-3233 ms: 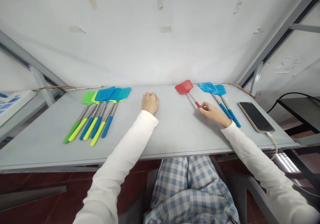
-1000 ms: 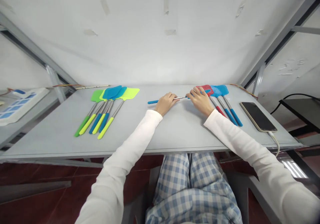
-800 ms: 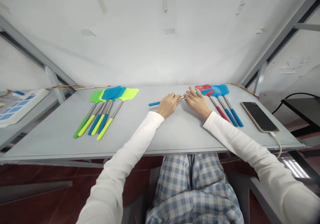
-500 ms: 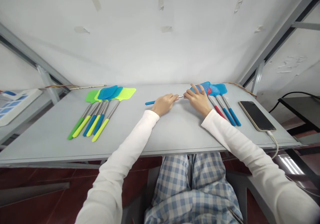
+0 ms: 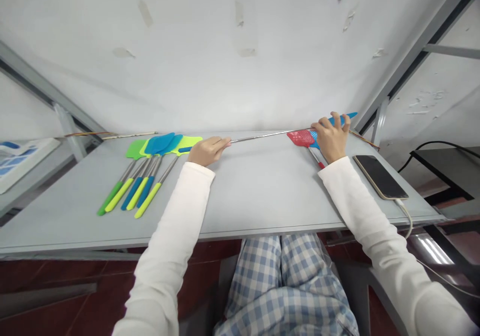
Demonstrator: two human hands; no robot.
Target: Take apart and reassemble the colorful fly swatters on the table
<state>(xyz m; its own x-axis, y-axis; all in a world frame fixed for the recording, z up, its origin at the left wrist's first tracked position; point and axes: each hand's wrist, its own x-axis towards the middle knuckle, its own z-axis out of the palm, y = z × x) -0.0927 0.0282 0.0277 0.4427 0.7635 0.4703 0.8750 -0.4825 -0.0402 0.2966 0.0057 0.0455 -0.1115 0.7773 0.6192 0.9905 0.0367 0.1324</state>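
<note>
A blue fly swatter (image 5: 270, 135) with a long metal telescopic shaft stretches between both hands above the table. My left hand (image 5: 208, 151) is closed around its handle end, the blue grip tip showing on the left. My right hand (image 5: 332, 133) grips the shaft by the blue head, which is seen edge-on and partly behind the fingers. Under the right hand lie a red fly swatter (image 5: 301, 138) and blue ones, largely covered by that hand and sleeve. To the left rests a pile of green, yellow and blue fly swatters (image 5: 161, 143) with short shafts.
A smartphone (image 5: 380, 177) with a white cable lies at the right end of the grey table (image 5: 255, 196). A white wall (image 5: 210, 76) stands behind it. Metal frame posts rise on both sides, and a white-and-blue power strip (image 5: 26, 161) sits at far left.
My hands have moved apart, the left leftwards and the right rightwards. The swatter's metal shaft now shows much longer between them, and its head has turned edge-on.
</note>
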